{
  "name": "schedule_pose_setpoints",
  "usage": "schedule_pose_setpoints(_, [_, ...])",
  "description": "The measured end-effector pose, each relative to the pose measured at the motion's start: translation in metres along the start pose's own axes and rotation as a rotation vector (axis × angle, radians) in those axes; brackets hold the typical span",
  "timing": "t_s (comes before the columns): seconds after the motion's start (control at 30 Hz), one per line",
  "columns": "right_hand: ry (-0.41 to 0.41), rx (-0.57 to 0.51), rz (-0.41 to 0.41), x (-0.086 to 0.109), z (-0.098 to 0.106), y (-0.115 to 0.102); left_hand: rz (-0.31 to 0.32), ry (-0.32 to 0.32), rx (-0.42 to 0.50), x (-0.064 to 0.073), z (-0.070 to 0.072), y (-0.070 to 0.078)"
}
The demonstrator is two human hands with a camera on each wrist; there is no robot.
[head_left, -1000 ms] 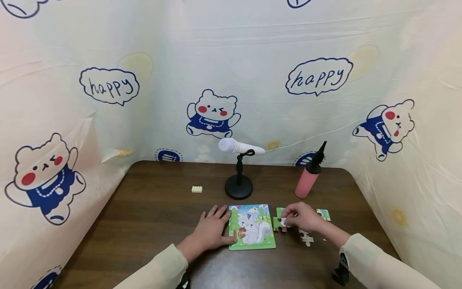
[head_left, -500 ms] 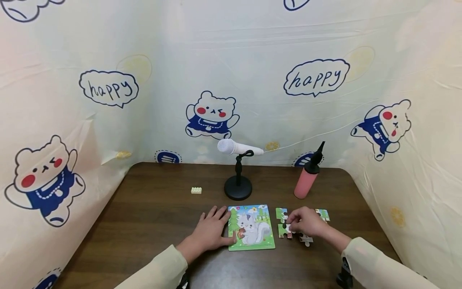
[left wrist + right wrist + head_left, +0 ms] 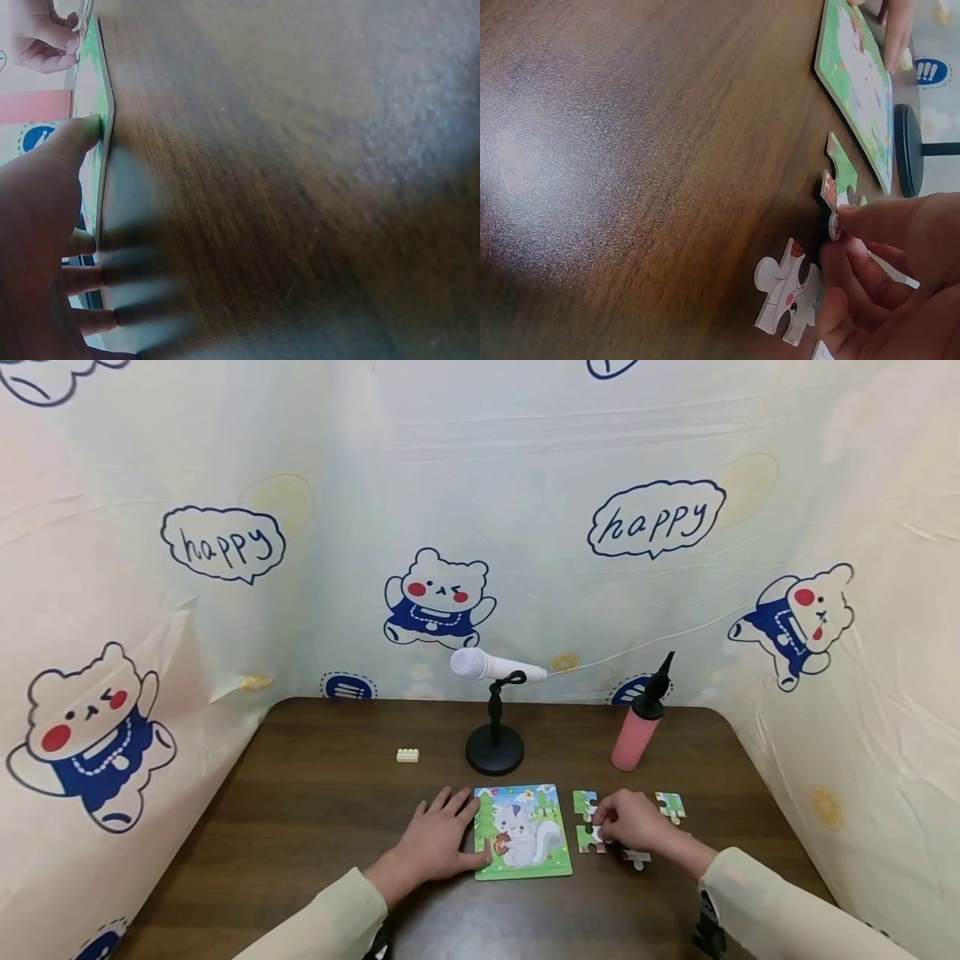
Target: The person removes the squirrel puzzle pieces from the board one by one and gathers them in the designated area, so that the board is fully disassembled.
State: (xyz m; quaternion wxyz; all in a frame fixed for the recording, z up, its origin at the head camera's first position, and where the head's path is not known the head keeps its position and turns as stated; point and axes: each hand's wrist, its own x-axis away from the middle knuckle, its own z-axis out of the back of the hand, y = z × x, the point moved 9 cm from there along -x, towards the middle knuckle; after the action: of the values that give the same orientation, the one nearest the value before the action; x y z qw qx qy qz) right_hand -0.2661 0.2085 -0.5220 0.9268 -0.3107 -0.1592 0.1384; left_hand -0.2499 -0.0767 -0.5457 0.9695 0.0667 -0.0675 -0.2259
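Note:
My left hand (image 3: pixel 435 842) lies spread at the left side of a squirrel picture board (image 3: pixel 532 843), its thumb on the board. In the left wrist view that thumb (image 3: pixel 75 139) presses near the board's edge. To the right of the board, my right hand (image 3: pixel 637 822) pinches a green and white jigsaw piece (image 3: pixel 585 838). The right wrist view has this piece (image 3: pixel 843 166) between thumb and forefinger, partly hidden and slightly tilted. Another jigsaw piece (image 3: pixel 583 803) lies just behind it. A mostly white jigsaw piece (image 3: pixel 781 298) lies beside the curled fingers.
One more jigsaw piece (image 3: pixel 671 806) lies right of the right hand. Behind the board stands a white microphone (image 3: pixel 498 667) on a black stand (image 3: pixel 495 750). A pink bottle (image 3: pixel 636 742) with a black nozzle stands back right. A small cream building brick (image 3: pixel 407 755) sits back left.
My right hand has drawn the pinched jigsaw piece slightly nearer to me and to the right, apart from the piece behind it. The left hand stays in place.

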Motion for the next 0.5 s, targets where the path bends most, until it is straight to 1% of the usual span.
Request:
schedule_pose_setpoints(0.23, [0.021,0.024,-0.035,-0.001,-0.003,0.003,-0.001,-0.008,-0.012,-0.003,-0.001,-0.001])
schedule_pose_setpoints(0.3, [0.025,0.027,-0.035,-0.001,-0.002,0.003,0.0,-0.01,-0.011,-0.003,-0.001,-0.001])
schedule_pose_setpoints(0.37, [0.024,0.032,-0.016,-0.001,-0.002,0.002,0.0,-0.011,-0.007,-0.003,0.0,-0.001])
schedule_pose_setpoints(0.5, [0.013,0.035,0.064,0.0,0.003,-0.009,-0.011,-0.006,0.002,-0.003,0.003,0.002])
